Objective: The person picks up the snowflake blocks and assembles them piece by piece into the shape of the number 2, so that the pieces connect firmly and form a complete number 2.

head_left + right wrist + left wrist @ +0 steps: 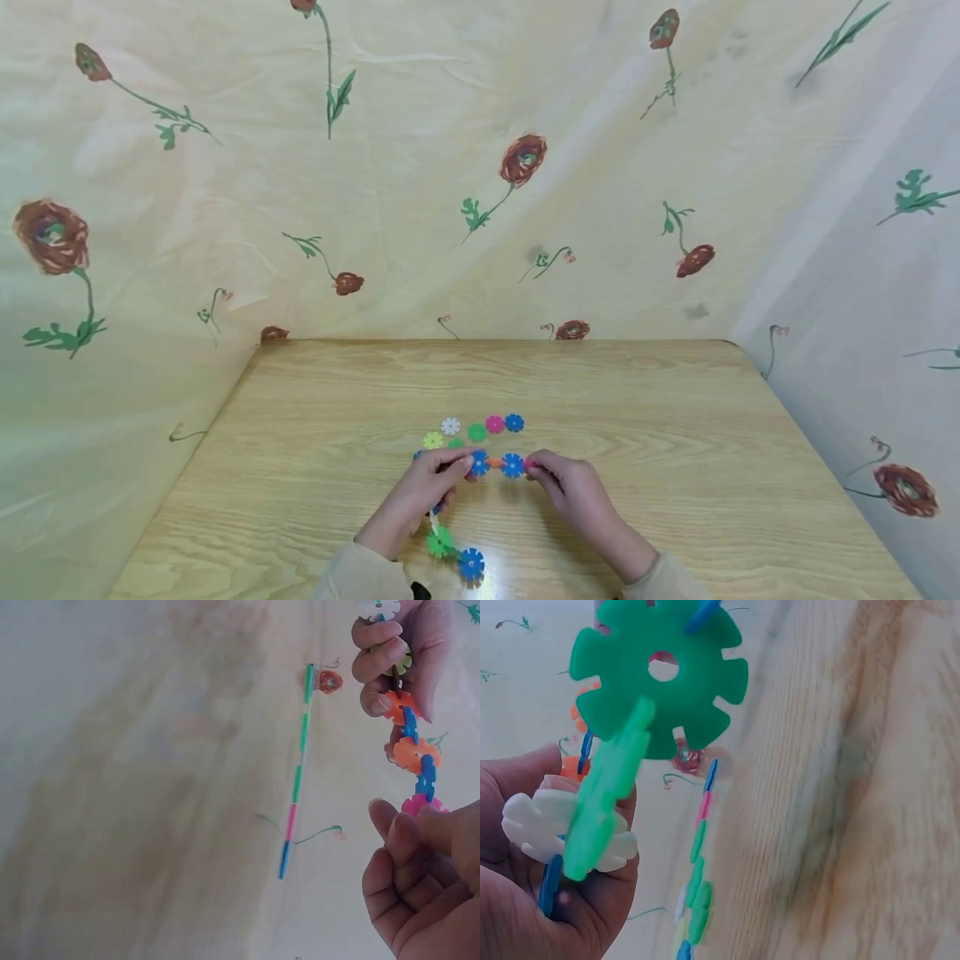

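Note:
A chain of slotted plastic snowflake discs stretches between both hands. My left hand (427,483) grips its middle, beside a blue disc (480,463). Rightward follow an orange disc (496,463) and another blue disc (513,465). At that end my right hand (573,487) pinches a pink disc (421,803) between thumb and fingers. The chain's other part hangs below the left hand, with a green disc (440,542) and a blue disc (472,564). Up close, the left wrist view shows a white disc (536,821) by the left fingers. Some held discs are hidden by the fingers.
Loose discs lie on the wooden table (637,400) just beyond the hands: white (450,426), yellow (432,440), pink (495,424), blue (514,422) and green ones (477,432). A flower-patterned cloth (420,183) surrounds the table's back and sides.

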Available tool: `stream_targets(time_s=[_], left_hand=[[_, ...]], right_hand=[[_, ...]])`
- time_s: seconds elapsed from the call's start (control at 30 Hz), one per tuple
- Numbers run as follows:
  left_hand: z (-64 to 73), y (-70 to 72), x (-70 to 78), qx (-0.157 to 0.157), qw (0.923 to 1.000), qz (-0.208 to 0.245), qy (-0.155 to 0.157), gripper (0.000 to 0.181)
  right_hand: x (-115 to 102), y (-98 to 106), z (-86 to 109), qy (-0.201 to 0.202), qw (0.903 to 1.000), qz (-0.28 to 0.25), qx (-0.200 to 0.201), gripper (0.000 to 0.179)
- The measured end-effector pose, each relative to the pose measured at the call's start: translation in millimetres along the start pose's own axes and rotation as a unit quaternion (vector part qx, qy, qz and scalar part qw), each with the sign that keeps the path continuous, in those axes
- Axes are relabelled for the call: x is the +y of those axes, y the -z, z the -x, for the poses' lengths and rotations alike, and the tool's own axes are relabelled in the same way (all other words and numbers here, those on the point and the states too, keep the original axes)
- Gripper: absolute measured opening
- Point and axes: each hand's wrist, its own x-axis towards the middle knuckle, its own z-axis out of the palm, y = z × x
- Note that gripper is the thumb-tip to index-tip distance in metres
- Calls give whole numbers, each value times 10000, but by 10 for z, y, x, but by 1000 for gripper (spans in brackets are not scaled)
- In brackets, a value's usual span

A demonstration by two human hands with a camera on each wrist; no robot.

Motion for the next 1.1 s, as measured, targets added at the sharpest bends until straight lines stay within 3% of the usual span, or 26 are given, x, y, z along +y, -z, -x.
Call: stream_targets(time_s=[0.17,0.33,0.77,1.1], left_hand=[[5,19,-7,-86,9999,105,-23,43],[16,28,-1,-136,9998,114,-35,43],[26,60,-6,-206,9997,133,26,41],[37,63,36,-267,9993,244,59,42]], right_hand=[[-42,42,-11,-709,9959,-439,-361,10],[-47,67,-18,-1070,9899,-860,-360,10],[-38,106,-29,-1349,9815,-1348,-166,13],[-40,125,-31,-1411,9819,-1241,-215,14]])
